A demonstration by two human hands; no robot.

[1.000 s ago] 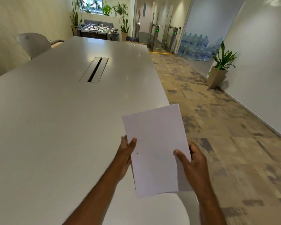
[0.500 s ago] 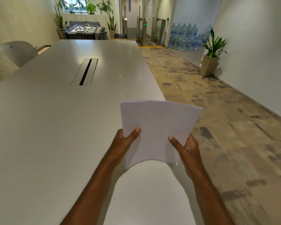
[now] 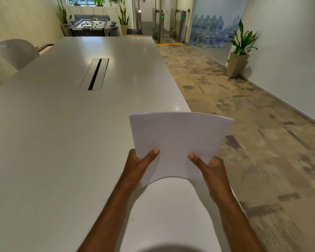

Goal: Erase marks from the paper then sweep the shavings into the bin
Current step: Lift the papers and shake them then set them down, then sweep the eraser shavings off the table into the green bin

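You pinch the paper (image 3: 178, 142) by its near corners, left hand (image 3: 137, 167) and right hand (image 3: 213, 170), bowed above the worktop's (image 3: 62, 142) right edge. No bin shows; tilt it and any shavings could spill onto the floor (image 3: 262, 142).

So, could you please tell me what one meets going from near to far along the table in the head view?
Left hand and right hand gripping the paper → cable slot in the table → foosball table beyond the far end.
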